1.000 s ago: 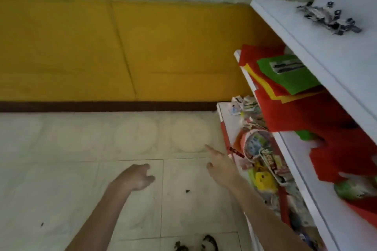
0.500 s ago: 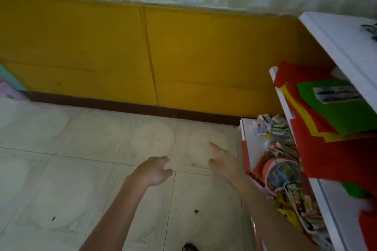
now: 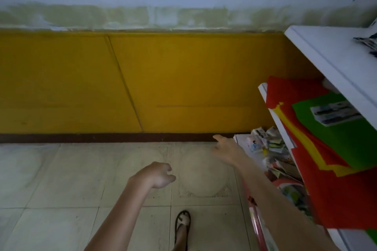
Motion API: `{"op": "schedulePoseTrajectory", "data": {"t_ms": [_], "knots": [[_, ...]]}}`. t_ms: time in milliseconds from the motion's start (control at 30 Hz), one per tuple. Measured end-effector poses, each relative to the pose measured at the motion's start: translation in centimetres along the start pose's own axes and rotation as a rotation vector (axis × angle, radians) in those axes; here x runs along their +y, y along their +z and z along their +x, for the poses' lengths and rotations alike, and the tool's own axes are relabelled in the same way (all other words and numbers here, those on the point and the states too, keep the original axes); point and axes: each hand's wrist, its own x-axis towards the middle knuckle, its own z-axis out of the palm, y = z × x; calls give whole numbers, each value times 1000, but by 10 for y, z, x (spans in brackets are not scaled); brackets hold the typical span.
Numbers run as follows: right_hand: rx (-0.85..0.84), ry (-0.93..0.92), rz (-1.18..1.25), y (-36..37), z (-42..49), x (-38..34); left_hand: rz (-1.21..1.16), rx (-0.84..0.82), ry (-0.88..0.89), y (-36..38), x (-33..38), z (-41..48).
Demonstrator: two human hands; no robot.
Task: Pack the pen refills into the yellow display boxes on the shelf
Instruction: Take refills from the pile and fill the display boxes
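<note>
Yellow display boxes and pen refills cannot be made out; the shelf stands at 3 o'clock. The right hand, fingers straight and empty, is nearer, just beside the lower tier's jumbled packets; the left hand hangs loosely curled, empty.

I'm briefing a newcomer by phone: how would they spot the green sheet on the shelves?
Find the white shelves on the right and look under the top one. The green sheet lies uppermost there, over red sheets and yellow sheets, and alone carries a small printed pack.
</note>
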Motion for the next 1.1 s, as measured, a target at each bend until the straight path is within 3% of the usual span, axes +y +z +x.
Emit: {"op": "schedulePoseTrajectory", "data": {"t_ms": [367,633,867,1100], "knots": [[-117,318,68,-28,54,53,169,-4,268,-139,112,123],[-22,455,129,-93,109,104,307,-82,364,-174,210,209],[115,325,134,-221,169,109,325,-121,444,-199,279,259],[376,186,291,-328,180,93,288,162,698,-277,367,251]]}}
